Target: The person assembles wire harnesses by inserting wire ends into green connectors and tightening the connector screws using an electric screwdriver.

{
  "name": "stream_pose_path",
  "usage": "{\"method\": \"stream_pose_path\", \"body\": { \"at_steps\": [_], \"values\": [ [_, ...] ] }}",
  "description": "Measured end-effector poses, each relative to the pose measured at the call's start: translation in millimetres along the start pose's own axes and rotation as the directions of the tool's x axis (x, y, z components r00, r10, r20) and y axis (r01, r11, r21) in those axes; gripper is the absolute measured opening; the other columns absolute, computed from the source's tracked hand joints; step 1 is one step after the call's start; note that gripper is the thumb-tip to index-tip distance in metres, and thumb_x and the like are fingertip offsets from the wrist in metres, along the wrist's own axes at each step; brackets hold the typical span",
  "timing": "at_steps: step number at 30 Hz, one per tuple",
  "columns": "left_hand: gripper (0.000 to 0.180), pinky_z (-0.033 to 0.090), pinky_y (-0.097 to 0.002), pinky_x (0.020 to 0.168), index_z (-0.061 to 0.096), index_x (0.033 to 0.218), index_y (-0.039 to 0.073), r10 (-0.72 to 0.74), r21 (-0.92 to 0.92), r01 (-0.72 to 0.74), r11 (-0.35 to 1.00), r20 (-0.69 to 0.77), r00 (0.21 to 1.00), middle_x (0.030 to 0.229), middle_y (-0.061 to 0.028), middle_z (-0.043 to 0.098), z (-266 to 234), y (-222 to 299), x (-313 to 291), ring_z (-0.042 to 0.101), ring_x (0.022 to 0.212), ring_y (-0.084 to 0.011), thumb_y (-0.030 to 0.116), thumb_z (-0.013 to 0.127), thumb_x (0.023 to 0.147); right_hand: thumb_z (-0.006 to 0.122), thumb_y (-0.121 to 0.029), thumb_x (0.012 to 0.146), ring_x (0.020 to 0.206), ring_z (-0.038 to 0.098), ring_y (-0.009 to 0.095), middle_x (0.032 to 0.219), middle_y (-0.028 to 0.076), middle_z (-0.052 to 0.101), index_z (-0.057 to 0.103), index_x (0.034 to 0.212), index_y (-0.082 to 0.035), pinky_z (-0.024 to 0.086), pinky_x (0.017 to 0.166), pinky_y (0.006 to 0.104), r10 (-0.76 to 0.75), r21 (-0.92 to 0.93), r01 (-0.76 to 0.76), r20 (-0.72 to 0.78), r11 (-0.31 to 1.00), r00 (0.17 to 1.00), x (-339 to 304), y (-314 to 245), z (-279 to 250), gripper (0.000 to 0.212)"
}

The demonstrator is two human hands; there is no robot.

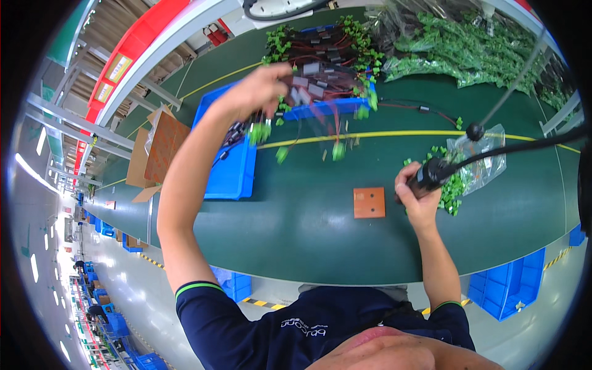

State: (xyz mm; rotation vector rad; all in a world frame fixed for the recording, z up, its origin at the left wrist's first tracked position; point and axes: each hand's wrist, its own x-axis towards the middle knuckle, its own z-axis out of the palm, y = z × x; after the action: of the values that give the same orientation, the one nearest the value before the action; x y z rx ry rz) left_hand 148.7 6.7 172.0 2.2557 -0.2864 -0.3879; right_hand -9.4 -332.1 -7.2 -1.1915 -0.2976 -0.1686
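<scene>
My right hand (419, 200) is wrapped round a black corded electric screwdriver (427, 179), beside a pile of small green connectors (453, 194). An orange-brown block (369, 203) with two dark holes lies left of that hand. My left arm stretches far forward, and my left hand (262, 91) hovers at the left side of a blue bin (330, 110) heaped with cables (317, 74) with green connectors. Its fingers are curled; what they hold is hidden. Right below it hang or lie green connectors (259, 132), over a second blue bin (231, 179) with cables inside.
A clear plastic bag (487, 160) lies behind the connector pile. Bags of green-ended cables (462, 49) fill the far right. One loose cable (424, 108) crosses the green table (296, 240). An open cardboard box (163, 148) stands left; the screwdriver's cord (524, 147) runs off right.
</scene>
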Motion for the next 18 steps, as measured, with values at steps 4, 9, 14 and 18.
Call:
{"method": "stream_pose_path", "body": {
  "at_steps": [4, 9, 14, 18],
  "values": [
    [0.037, 0.047, -0.0325, 0.049, 0.064, 0.126, 0.001, -0.075, 0.136, 0.105, 0.985, -0.214, 0.974, 0.083, -0.0101, 0.069, -61.9, 10.8, 152.3, 0.053, 0.055, -0.0131, 0.012, 0.058, 0.091, 0.078, 0.001, 0.083, 0.079, 0.055, 0.010, 0.092, 0.003, 0.058, 0.059, 0.102, -0.004, 0.044, 0.069, 0.0257, 0.025, 0.043, -0.025, 0.004, 0.999, 1.000, -0.1, 2.8, -2.9, 0.027],
    [0.035, 0.052, -0.0380, 0.058, 0.063, 0.128, 0.010, 0.134, 0.846, 0.082, 0.527, -0.177, 0.975, 0.088, -0.0112, 0.069, -99.7, -61.5, 277.5, 0.061, 0.065, -0.0203, 0.012, 0.057, 0.093, 0.081, -0.002, 0.082, 0.082, 0.056, 0.017, 0.098, 0.009, 0.056, 0.054, 0.112, -0.005, 0.048, 0.074, 0.0307, -0.066, 0.070, 0.060, 0.079, 0.996, 0.995, 5.1, 8.7, -13.0, 0.040],
    [0.035, 0.056, -0.0434, 0.066, 0.062, 0.130, 0.018, 0.339, 0.988, -0.123, 0.099, 0.082, 0.937, 0.093, -0.0123, 0.069, -86.7, -98.1, 331.0, 0.069, 0.076, -0.0274, 0.012, 0.056, 0.096, 0.083, -0.008, 0.083, 0.083, 0.058, 0.019, 0.094, 0.008, 0.057, 0.056, 0.111, -0.005, 0.047, 0.075, 0.0325, -0.079, 0.054, 0.076, 0.054, 0.996, 0.995, 9.3, 8.1, -19.6, 0.039],
    [0.040, 0.059, -0.0528, 0.084, 0.058, 0.135, 0.034, 0.390, 0.999, 0.033, 0.013, -0.035, 0.920, 0.116, -0.0133, 0.068, -88.7, -93.0, 331.9, 0.072, 0.101, -0.0400, 0.015, 0.049, 0.101, 0.084, -0.007, 0.083, 0.084, 0.060, 0.020, 0.092, 0.007, 0.058, 0.059, 0.111, -0.005, 0.048, 0.075, 0.0332, -0.056, 0.004, 0.055, 0.082, 0.998, 0.995, 9.5, 2.9, -20.1, 0.038]
  ]
}}
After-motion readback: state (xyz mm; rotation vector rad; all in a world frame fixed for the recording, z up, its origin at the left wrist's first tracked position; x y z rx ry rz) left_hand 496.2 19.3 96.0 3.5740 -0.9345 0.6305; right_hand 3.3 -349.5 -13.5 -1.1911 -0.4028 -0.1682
